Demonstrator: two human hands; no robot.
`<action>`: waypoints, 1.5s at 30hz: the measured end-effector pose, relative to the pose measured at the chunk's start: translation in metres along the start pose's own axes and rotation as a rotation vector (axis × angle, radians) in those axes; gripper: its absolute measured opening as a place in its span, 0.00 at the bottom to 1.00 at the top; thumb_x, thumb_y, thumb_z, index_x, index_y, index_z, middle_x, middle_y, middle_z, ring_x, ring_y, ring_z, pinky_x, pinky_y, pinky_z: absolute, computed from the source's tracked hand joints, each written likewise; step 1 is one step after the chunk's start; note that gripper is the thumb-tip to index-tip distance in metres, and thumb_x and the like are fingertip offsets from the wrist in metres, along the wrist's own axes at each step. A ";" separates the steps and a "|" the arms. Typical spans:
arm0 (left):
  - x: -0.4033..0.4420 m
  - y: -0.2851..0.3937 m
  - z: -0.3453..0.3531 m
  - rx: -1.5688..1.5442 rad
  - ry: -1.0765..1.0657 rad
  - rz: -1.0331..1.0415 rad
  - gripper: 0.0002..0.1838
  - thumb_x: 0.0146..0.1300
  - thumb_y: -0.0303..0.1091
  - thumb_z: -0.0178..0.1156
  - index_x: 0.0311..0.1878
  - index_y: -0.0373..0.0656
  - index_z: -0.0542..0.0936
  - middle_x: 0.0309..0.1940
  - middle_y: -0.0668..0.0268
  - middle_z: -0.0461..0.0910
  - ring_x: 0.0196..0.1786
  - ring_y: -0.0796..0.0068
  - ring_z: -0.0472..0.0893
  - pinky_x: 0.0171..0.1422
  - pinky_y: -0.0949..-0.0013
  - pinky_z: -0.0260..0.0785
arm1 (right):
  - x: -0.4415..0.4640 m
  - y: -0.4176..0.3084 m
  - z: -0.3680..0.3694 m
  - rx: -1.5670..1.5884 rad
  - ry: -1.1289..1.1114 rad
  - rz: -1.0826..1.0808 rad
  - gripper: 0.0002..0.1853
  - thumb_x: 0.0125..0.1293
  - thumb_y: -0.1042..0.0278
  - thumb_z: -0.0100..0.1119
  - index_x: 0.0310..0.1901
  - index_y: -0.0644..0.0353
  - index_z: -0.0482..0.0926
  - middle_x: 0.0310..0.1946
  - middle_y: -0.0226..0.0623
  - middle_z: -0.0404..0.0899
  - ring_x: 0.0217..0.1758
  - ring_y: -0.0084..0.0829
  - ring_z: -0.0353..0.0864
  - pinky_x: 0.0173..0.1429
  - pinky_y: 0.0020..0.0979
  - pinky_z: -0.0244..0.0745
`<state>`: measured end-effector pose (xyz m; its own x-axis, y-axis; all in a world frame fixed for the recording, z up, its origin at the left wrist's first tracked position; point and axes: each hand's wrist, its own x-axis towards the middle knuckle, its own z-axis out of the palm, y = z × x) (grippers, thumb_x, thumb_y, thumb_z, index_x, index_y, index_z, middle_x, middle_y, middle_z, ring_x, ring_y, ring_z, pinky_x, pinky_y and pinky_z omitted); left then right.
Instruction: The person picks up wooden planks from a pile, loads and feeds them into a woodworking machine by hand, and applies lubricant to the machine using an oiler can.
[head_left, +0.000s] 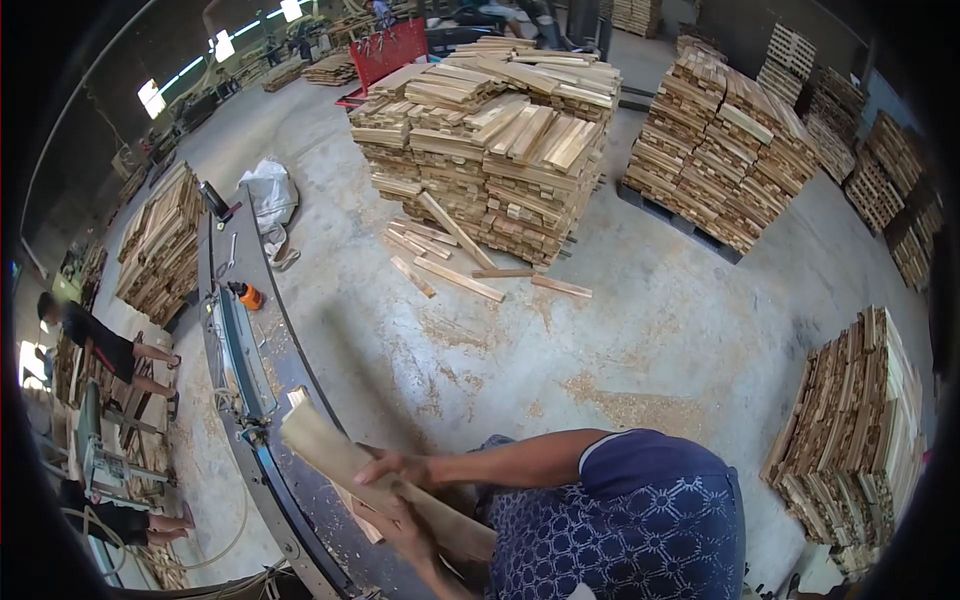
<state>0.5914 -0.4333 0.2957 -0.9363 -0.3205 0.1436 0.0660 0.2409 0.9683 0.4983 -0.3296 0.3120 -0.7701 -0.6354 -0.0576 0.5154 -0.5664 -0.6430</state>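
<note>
A long wooden board [335,450] slants over the edge of the dark machine table [290,350], its near end reaching my blue patterned shirt. My right hand [388,466] grips the board's upper side, fingers wrapped over its edge. My left hand [402,528] is closed on the lower side of the same board, closer to my body. Under the board, another pale wood piece [370,528] shows partly on the table; most of it is hidden. Sawdust and chips lie around it.
A blue metal guide [235,350], an orange bottle-like object [250,296] and a wrench [233,250] are on the table. Stacked boards [540,190] stand ahead, with loose pieces [460,280] on the floor. More stacks [850,430] stand right. Other people [105,340] are at left.
</note>
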 end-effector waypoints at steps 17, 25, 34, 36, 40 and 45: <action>0.008 0.071 -0.023 -0.241 0.029 -0.259 0.58 0.58 0.31 0.78 0.82 0.36 0.48 0.75 0.44 0.58 0.67 0.54 0.77 0.68 0.58 0.74 | 0.050 0.001 -0.011 0.636 -0.288 -0.039 0.51 0.62 0.32 0.58 0.74 0.71 0.63 0.48 0.47 0.79 0.52 0.43 0.82 0.63 0.42 0.80; -0.035 0.023 -0.023 -0.530 -0.088 -0.398 0.40 0.70 0.42 0.70 0.73 0.32 0.57 0.55 0.53 0.81 0.59 0.66 0.82 0.66 0.65 0.72 | 0.044 0.022 -0.018 0.317 -0.469 0.110 0.58 0.59 0.29 0.62 0.78 0.68 0.57 0.51 0.47 0.77 0.55 0.39 0.81 0.68 0.40 0.78; -0.010 0.004 -0.058 -0.457 0.154 -0.266 0.51 0.62 0.58 0.71 0.76 0.32 0.59 0.60 0.50 0.76 0.63 0.60 0.79 0.66 0.61 0.73 | 0.051 0.016 0.068 -0.596 -0.230 0.066 0.42 0.67 0.61 0.68 0.76 0.66 0.59 0.63 0.41 0.71 0.67 0.31 0.72 0.70 0.33 0.69; -0.016 0.005 -0.060 -0.478 0.226 -0.214 0.49 0.62 0.56 0.71 0.75 0.31 0.61 0.59 0.49 0.77 0.60 0.57 0.82 0.63 0.61 0.77 | 0.052 0.014 0.085 -0.509 -0.355 -0.074 0.41 0.71 0.59 0.65 0.77 0.66 0.56 0.65 0.42 0.70 0.70 0.33 0.69 0.74 0.34 0.65; -0.018 0.018 -0.061 -1.477 0.007 0.153 0.52 0.60 0.62 0.70 0.72 0.29 0.61 0.44 0.45 0.79 0.43 0.48 0.87 0.49 0.45 0.87 | 0.057 -0.011 0.081 -0.531 -0.650 -0.083 0.33 0.78 0.48 0.52 0.73 0.66 0.70 0.62 0.45 0.76 0.67 0.33 0.73 0.73 0.36 0.65; -0.017 0.052 -0.083 -1.354 0.004 0.470 0.51 0.58 0.56 0.77 0.72 0.32 0.62 0.46 0.46 0.79 0.46 0.47 0.86 0.50 0.46 0.85 | 0.037 -0.023 0.071 -0.478 -1.020 0.137 0.53 0.65 0.39 0.69 0.80 0.66 0.57 0.68 0.51 0.70 0.69 0.41 0.74 0.76 0.43 0.67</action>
<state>0.6394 -0.4914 0.3610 -0.7349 -0.4603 0.4981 0.6379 -0.7186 0.2770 0.4848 -0.3769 0.3789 0.0604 -0.9316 0.3584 0.2066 -0.3396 -0.9176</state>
